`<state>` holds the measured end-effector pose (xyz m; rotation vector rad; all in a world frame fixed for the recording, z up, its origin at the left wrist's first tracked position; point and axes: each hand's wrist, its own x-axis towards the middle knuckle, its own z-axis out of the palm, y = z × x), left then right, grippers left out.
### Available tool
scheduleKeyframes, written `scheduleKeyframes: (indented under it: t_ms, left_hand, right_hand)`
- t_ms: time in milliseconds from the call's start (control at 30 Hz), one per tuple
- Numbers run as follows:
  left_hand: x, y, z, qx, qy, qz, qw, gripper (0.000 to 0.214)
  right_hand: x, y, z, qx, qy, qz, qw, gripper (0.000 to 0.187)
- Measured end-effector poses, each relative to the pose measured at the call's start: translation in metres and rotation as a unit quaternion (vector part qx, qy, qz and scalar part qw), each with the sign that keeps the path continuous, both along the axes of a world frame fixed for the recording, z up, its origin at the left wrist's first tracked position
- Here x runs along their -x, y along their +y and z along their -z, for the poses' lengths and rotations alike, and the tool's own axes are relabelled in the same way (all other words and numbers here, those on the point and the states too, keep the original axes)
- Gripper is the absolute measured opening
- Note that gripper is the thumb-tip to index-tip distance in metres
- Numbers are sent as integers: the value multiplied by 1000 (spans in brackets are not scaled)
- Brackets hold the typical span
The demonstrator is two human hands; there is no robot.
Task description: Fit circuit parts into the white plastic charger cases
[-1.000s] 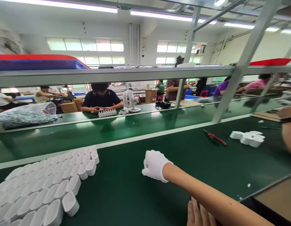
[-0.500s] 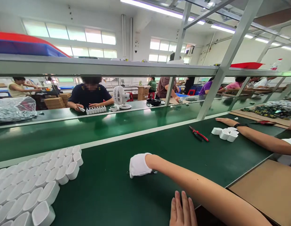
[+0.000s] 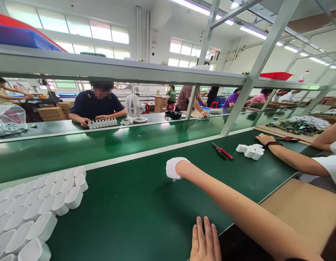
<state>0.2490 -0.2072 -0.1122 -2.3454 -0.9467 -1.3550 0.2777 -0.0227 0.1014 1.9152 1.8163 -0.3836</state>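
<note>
My right hand (image 3: 177, 168), in a white glove, is raised over the green work surface (image 3: 124, 214). It is curled with its fingers turned away from me. A small pale bit shows under the glove; what the hand grips is hidden. My left hand (image 3: 205, 241) is bare and lies flat near the front edge, fingers stretched, holding nothing. To the left stand rows of white plastic cups (image 3: 37, 226), packed side by side. Pliers with red handles (image 3: 222, 151) lie beyond my right hand, beside a small cluster of white cups (image 3: 249, 151).
A co-worker's arm (image 3: 286, 154) with a black wristband rests at the right, near a pile of small dark parts (image 3: 298, 126). A metal post (image 3: 240, 98) and shelf (image 3: 116, 70) cross ahead. Opposite, a person (image 3: 97, 101) handles small white bottles (image 3: 102, 123) beside a fan (image 3: 133, 107).
My right hand has moved forward and to the right, and the thin dark item under it no longer shows. My left hand stays flat. The view has shifted slightly.
</note>
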Motion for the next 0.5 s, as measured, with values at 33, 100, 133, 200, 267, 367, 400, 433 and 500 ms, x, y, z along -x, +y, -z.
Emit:
scheduleKeyframes:
  t_ms: [33,100,133,200,267,367,400,433,500]
  left_hand:
    - [0,-1,0,3,2,2,1000,44]
    - [3,-2,-2,10,14,8,1000,46]
    - [5,-3,-4,9,25,13,1000,47]
    - [11,-2,-9,5,54,17,998,48]
    - [16,-1,-15,-1,79,22,997,49]
    - [23,1,-22,-2,95,29,995,49]
    - [24,2,-25,-2,98,30,995,49]
    - [26,2,-27,-3,102,31,994,48]
    - [29,2,-31,-4,107,28,994,46]
  right_hand:
    - [-8,-4,-3,4,-15,13,1000,25]
    - [-19,-13,-11,9,-34,29,999,29]
    - [-24,-17,-15,6,-40,35,999,31]
    - [-30,-23,-23,-1,-51,50,997,35]
    - [-37,-28,-30,-5,-60,65,996,36]
    - [-47,-37,-36,-7,-64,76,995,32]
    - [-51,-41,-37,-8,-61,78,995,30]
    - [-54,-44,-37,-10,-57,80,995,28]
    - [-60,-51,-36,-15,-44,86,995,25]
